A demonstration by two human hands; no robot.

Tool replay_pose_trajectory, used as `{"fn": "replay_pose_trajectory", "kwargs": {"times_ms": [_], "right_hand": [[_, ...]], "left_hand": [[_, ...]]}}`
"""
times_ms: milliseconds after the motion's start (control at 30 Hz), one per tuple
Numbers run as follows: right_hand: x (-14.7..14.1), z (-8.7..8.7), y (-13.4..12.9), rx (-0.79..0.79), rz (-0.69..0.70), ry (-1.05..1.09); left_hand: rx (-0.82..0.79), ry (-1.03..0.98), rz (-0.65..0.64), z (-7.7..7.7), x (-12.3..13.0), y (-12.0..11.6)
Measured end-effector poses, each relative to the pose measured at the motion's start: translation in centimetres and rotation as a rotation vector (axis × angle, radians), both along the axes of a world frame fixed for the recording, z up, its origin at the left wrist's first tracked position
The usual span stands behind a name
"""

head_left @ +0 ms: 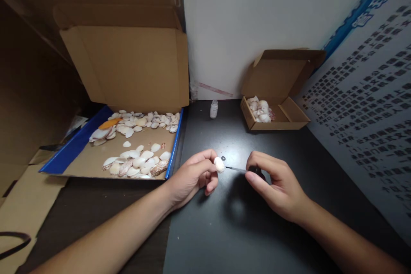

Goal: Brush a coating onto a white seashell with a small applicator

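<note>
My left hand (196, 172) pinches a small white ribbed seashell (219, 165) between thumb and forefinger, above the dark tabletop. My right hand (276, 180) is closed on the black cap of a thin applicator brush (236, 168). Its narrow stem points left, and the dark tip lies just to the right of the shell; whether they touch I cannot tell. Just behind the shell, a small black ring (224, 158) rests on the table. Farther back stands a small clear bottle (213, 109) with a whitish label and no cap on it.
On the left, an open blue-edged cardboard box (128, 154) holds many loose shells and an orange piece (109, 123). A smaller open cardboard box (276, 126) with whitish shells stands back right. A white wall (272, 8) rises behind, and a printed panel (362, 90) borders the right side.
</note>
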State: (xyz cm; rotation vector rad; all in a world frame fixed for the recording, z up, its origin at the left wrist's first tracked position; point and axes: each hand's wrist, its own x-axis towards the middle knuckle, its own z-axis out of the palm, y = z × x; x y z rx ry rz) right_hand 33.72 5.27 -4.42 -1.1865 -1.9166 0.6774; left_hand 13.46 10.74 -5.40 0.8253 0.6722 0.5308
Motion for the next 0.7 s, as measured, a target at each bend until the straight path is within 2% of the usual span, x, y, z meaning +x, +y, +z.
{"fn": "replay_pose_trajectory", "kwargs": {"times_ms": [133,300,433,600,700], "right_hand": [[0.04,0.01,0.00,-0.015,0.055,0.053],[0.02,0.01,0.17,-0.013,-0.027,0.006],[-0.05,0.10,0.19,-0.023,0.024,0.050],[-0.12,0.17,0.24,0.005,-0.067,-0.034],[-0.06,0.16,0.26,0.006,-0.027,0.027]], "left_hand": [[-0.003,0.008,-0.007,-0.03,-0.05,0.05],[-0.008,0.001,-0.014,0.14,0.03,0.00],[0.013,0.009,-0.023,0.27,0.12,-0.11],[0.033,0.011,-0.033,0.37,0.13,-0.20],[0.030,0.014,-0.028,0.48,0.16,-0.22]]}}
